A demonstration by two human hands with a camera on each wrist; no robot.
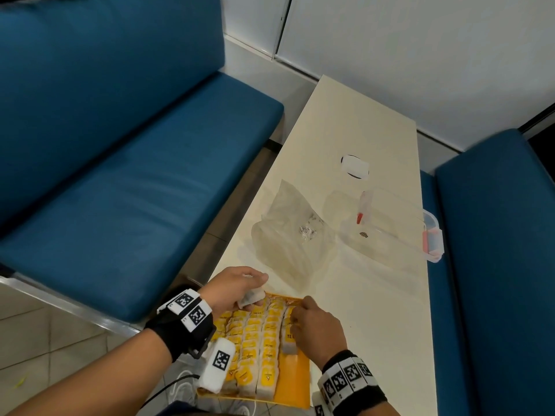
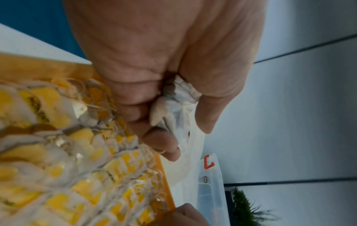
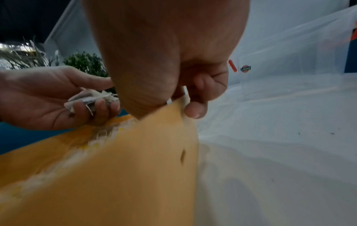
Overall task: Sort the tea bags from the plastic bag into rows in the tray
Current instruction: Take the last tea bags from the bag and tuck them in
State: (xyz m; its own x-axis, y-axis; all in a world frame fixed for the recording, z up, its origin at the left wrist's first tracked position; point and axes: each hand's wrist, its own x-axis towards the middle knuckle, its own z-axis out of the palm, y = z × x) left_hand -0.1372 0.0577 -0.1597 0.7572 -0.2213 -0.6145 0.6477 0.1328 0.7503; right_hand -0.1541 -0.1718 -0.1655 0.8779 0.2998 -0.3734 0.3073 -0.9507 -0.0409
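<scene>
at the bottom centre of the head view an orange tray (image 1: 295, 376) lies on the cream tabletop (image 1: 375, 310), filled across most of its width with rows of tea bags (image 1: 255, 340) that show yellow tags. the strip along the tray's right side is partly bare, orange card showing below a short run of bags.

the left hand (image 1: 237, 288) hovers over the tray's upper left corner, its fingers curled round a small bunch of loose tea bags (image 1: 250, 297); the left wrist view shows the crumpled white paper clamped between the curled fingers and the thumb. the right hand (image 1: 315, 327) rests at the upper right part of the tray. in the right wrist view its thumb and bent fingers (image 3: 196, 110) close on something thin and pale at the tray's orange edge; whether that is a tea bag or a tag i cannot tell.

above the tray, in the middle of the frame, a crumpled clear plastic bag (image 1: 292, 235) lies on the tabletop, looking nearly flat. to its right stands a clear plastic container (image 1: 396, 226) with red clips, near the tabletop's right edge. higher up lies a small white object (image 1: 355, 166) with a dark rim. blue padded benches (image 1: 126, 160) fill the left and right sides of the frame.
</scene>
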